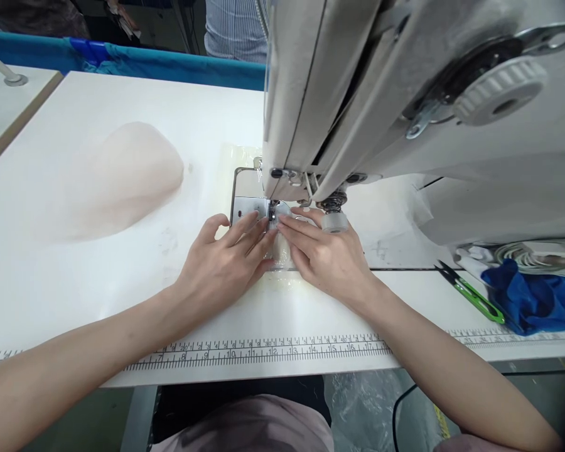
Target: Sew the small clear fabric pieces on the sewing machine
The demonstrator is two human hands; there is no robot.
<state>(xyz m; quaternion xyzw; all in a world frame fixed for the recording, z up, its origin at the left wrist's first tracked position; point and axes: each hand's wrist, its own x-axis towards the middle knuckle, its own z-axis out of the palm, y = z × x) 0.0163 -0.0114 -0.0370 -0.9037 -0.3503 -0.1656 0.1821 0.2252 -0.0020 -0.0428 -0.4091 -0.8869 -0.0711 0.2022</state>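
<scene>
Both hands lie flat on a small, pale, translucent piece of fabric (pixel 279 251) at the needle of a large off-white industrial sewing machine (pixel 405 107). The left hand (pixel 221 263) presses it with fingers spread and extended, fingertips just beside the metal presser foot (pixel 272 213); the right hand (pixel 324 254) does the same from the other side, neither hand gripping, only pinning the piece down on the steel needle plate (pixel 245 204). A printed black ruler scale (pixel 263 348) runs along the near edge of the white table (pixel 122 295), its readable numbers climbing from 7 to 17 (no brand lettering can be made out on the machine). A heap of pale peach sheer fabric (pixel 122 179) lies well apart to the left. To the right, green-handled thread snips (pixel 471 292) rest near a crumpled blue cloth (pixel 532 298).
</scene>
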